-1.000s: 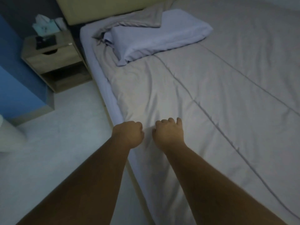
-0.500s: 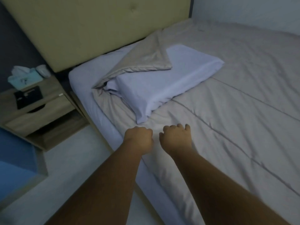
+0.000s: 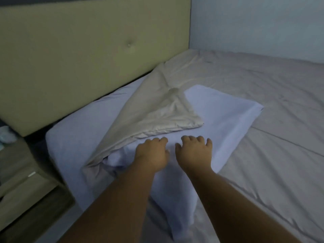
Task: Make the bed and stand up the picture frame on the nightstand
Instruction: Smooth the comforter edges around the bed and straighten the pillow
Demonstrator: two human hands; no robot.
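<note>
Pillow [image 3: 226,123], pale lavender, lies flat on the bed's grey-beige duvet [image 3: 273,155] at centre frame, its long axis running from 7 o'clock to 2 o'clock, the far corner pointing to 2 o'clock. A folded-back duvet corner [image 3: 163,116] drapes over its 10 o'clock part. Left hand [image 3: 152,155] and right hand [image 3: 194,153] rest side by side, palms down, on the pillow's near half, fingers bent and loosely spread, gripping nothing visible. Headboard [image 3: 78,55] stands at 11 o'clock; nightstand [image 3: 19,186] at 8 o'clock.
</note>
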